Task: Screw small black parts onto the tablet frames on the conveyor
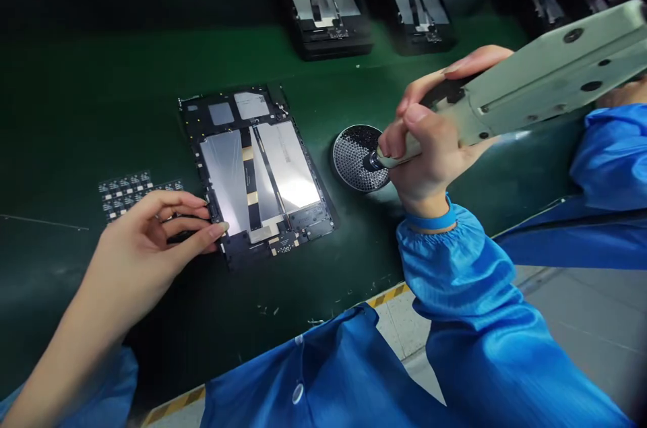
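Observation:
An opened tablet (286,172), with silver battery panels, dark ribbon cables and small circuit boards showing, lies on the green work surface. My left hand (159,232) grips its lower left edge, thumb on top and fingers along the side. In my right hand (435,141) is an electric screwdriver (546,71) with a long pale body, tilted so that its nose points down to the left. The driver's tip is at a round metal dish (351,162) with a perforated, honeycomb-like face, just right of the tablet. Whether a screw sits on the tip is hidden.
Beside my left hand lies a sheet of small circuit boards (124,189). Several more opened tablets stand along the back, one (323,0) behind the dish. At the right edge another person's blue sleeve (611,145) shows. Yellow-black tape (389,294) marks the front edge.

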Motion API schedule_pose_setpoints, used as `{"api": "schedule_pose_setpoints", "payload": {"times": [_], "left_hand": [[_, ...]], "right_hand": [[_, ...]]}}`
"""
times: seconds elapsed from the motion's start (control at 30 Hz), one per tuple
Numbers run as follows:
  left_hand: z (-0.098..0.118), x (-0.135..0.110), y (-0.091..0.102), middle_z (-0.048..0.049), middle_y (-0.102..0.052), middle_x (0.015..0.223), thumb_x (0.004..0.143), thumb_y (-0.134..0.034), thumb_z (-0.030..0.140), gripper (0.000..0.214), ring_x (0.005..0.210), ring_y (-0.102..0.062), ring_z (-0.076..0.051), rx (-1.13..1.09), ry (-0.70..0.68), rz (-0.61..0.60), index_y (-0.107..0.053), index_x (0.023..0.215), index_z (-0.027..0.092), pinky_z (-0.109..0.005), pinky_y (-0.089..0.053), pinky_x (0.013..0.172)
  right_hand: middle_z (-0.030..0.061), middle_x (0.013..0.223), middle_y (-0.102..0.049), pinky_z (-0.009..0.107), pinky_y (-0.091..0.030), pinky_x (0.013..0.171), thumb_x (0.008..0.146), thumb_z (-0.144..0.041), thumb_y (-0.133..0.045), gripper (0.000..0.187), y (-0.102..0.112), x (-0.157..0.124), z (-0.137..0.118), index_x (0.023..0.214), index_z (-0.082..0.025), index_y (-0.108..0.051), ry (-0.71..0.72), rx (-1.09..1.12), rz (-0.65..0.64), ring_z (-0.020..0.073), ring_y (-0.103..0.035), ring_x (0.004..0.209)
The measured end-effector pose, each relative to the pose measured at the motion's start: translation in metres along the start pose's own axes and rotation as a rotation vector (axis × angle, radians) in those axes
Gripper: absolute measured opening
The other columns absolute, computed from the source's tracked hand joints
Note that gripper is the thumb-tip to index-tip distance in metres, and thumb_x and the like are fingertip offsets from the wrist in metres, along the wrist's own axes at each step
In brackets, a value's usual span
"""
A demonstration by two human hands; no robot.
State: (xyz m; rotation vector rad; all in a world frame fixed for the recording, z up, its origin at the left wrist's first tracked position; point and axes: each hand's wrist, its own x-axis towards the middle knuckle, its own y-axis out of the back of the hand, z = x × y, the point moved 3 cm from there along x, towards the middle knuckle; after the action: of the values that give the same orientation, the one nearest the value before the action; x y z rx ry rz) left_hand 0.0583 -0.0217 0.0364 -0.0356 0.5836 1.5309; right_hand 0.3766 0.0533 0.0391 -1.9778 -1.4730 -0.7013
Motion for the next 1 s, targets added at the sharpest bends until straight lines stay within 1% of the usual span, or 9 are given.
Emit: {"api": "schedule_pose_setpoints", "payload": {"times": [0.13,0.33,0.5,0.6,0.7,0.77,0.83,0.9,1.0], "left_hand": [[-0.0046,0.0,-0.0075,0.0005,-0.068,0.098,0.063,-0.095,0.024,0.046,0.083,-0.074,-0.018,-0.108,0.065,-0.036,-0.067,0.099,0.023,-0.026,-0.072,0.064],[-0.0039,-0.0025,-0.0084,0.0001,-0.067,0.098,0.065,-0.095,0.024,0.043,0.086,-0.073,-0.019,-0.098,0.095,-0.019,-0.067,0.098,0.025,-0.026,-0.072,0.063],[-0.0091,-0.0025,-0.005,-0.0002,-0.07,0.101,0.067,-0.096,0.028,0.041,0.083,-0.074,-0.017,-0.005,0.061,-0.003,-0.07,0.099,0.026,-0.022,-0.071,0.065],[-0.0099,-0.0031,-0.005,-0.0003,-0.071,0.1,0.069,-0.095,0.031,0.037,0.079,-0.074,-0.016,0.019,0.062,0.008,-0.071,0.098,0.025,-0.021,-0.07,0.065],[-0.0087,-0.0043,-0.0058,-0.0003,-0.072,0.099,0.073,-0.093,0.031,0.032,0.085,-0.075,-0.018,0.023,0.087,0.031,-0.072,0.097,0.026,-0.022,-0.071,0.067],[-0.0073,-0.0043,-0.0057,-0.0004,-0.072,0.099,0.072,-0.093,0.031,0.032,0.087,-0.075,-0.019,0.025,0.083,0.037,-0.073,0.097,0.026,-0.022,-0.071,0.068],[-0.0062,-0.0034,-0.0055,-0.0011,-0.073,0.1,0.071,-0.094,0.031,0.035,0.087,-0.076,-0.019,0.033,0.074,0.018,-0.073,0.098,0.026,-0.021,-0.071,0.066],[-0.0068,-0.0016,-0.0052,-0.0023,-0.073,0.102,0.071,-0.095,0.029,0.036,0.087,-0.076,-0.02,0.02,0.083,-0.012,-0.071,0.098,0.024,-0.021,-0.071,0.064],[-0.0112,0.0021,-0.0056,-0.0038,-0.07,0.107,0.073,-0.093,0.025,0.036,0.089,-0.075,-0.019,-0.045,0.074,-0.07,-0.069,0.099,0.022,-0.024,-0.072,0.064]], "right_hand": [[-0.0055,0.08,-0.057,0.021,-0.026,0.031,0.091,-0.062,-0.08,0.045,0.0017,-0.0018,0.002,0.107,-0.03,-0.052,0.005,0.029,-0.022,0.003,-0.032,0.04],[-0.0057,0.081,-0.059,0.017,-0.025,0.032,0.091,-0.05,-0.084,0.039,0.0022,-0.0003,0.0016,0.108,-0.028,-0.057,0.023,0.101,-0.051,0.0013,-0.036,0.04],[-0.0051,0.078,-0.054,0.019,-0.024,0.03,0.09,-0.066,-0.078,0.047,-0.0004,-0.0025,-0.0023,0.107,-0.03,-0.052,0.0,0.001,-0.04,0.0026,-0.031,0.04],[-0.0047,0.076,-0.051,0.021,-0.023,0.028,0.089,-0.07,-0.078,0.05,-0.0002,-0.0031,-0.001,0.106,-0.031,-0.052,0.006,-0.017,-0.039,0.0037,-0.03,0.04],[-0.0045,0.076,-0.05,0.022,-0.023,0.028,0.09,-0.067,-0.08,0.046,0.0017,-0.0034,0.0032,0.106,-0.032,-0.054,0.009,-0.011,-0.031,0.0044,-0.031,0.04],[-0.0052,0.073,-0.048,0.021,-0.022,0.03,0.092,-0.059,-0.081,0.04,0.0022,-0.0036,0.0052,0.107,-0.031,-0.056,0.032,0.024,-0.047,0.0039,-0.034,0.04],[-0.0064,0.069,-0.046,0.02,-0.019,0.032,0.093,-0.052,-0.083,0.036,0.0024,-0.0038,0.0057,0.107,-0.03,-0.058,0.065,0.064,-0.064,0.0037,-0.035,0.039],[-0.0072,0.066,-0.046,0.021,-0.018,0.033,0.092,-0.052,-0.083,0.036,0.002,-0.0042,0.0059,0.107,-0.029,-0.058,0.071,0.069,-0.09,0.0047,-0.036,0.039],[-0.0068,0.072,-0.055,0.021,-0.022,0.032,0.093,-0.055,-0.08,0.037,0.0011,-0.0054,0.0062,0.11,-0.032,-0.057,0.028,0.016,-0.145,0.0058,-0.038,0.041]]}}
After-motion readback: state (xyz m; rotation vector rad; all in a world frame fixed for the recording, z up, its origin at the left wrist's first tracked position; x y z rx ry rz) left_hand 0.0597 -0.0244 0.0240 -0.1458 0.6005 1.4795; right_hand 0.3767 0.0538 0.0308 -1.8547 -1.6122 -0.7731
